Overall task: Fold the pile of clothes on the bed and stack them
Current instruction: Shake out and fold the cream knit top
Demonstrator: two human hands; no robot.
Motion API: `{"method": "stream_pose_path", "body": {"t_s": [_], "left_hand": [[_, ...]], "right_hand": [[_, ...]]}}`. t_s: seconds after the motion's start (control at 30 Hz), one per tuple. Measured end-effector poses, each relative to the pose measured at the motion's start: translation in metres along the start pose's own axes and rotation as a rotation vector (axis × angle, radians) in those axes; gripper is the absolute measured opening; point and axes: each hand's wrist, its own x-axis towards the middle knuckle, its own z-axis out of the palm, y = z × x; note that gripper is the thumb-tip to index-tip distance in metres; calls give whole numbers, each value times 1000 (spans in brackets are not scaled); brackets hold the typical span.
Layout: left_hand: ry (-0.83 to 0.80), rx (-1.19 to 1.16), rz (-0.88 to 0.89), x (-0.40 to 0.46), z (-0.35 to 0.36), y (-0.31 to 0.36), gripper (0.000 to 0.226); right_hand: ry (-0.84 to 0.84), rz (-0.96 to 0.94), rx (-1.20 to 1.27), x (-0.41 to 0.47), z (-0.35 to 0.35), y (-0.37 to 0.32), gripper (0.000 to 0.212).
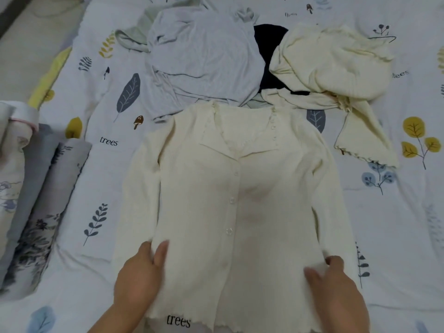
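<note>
Both grips on cream cardigan (230, 193), grey top (204, 61) behind

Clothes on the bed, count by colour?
Cream: 2, the buttoned cardigan under both hands and a crumpled garment
Grey: 1
Dark: 1, mostly hidden
Pale green: 1, partly hidden
Total: 5 visible
</note>
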Motion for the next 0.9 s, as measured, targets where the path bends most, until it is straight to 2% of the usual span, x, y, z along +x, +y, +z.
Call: {"method": "stream_pose_path", "body": {"t_s": [0.1, 0.17, 0.23, 0.3, 0.33, 0.37, 0.43, 0.5, 0.57, 0.6, 0.67, 0.73, 0.83, 0.9], "left_hand": [[13, 304, 75, -5, 0, 0, 38], [102, 420, 244, -6, 9, 1, 47], [166, 489, 452, -9, 20, 2, 56], [132, 541, 622, -11, 30, -1, 50], [70, 566, 629, -11, 33, -2, 56], [16, 586, 611, -11, 34, -3, 66], [20, 581, 619, -6, 33, -3, 72], [117, 476, 638, 0, 28, -3, 56], [250, 319, 529, 11, 16, -2, 33], [299, 240, 412, 18, 10, -5, 36], [262, 100, 127, 30, -5, -13, 52], [149, 0, -43, 42, -19, -20, 55], [14, -137, -89, 52, -33, -23, 60], [4, -182, -42, 49, -43, -16, 55]], "right_hand": [[131, -73, -337, -5, 5, -3, 44], [253, -253, -330, -10, 14, -18, 42], [331, -487, -274, -11, 32, -34, 64], [210, -649, -360, -15, 47, -53, 86], [125, -690, -449, -14, 56, -57, 90], [45, -723, -495, -9, 66, -57, 85], [-48, -732, -535, 0, 76, -49, 69], [-73, -731, -565, 3, 77, -51, 67], [-93, -715, -592, 1, 71, -57, 63], [-94, -715, -590, -1, 67, -60, 60], [-40, -738, -569, -5, 62, -62, 54], [5, -770, -500, -13, 56, -66, 51], [119, -828, -357, -20, 53, -68, 52], [80, -803, -282, -27, 53, -72, 53]]}}
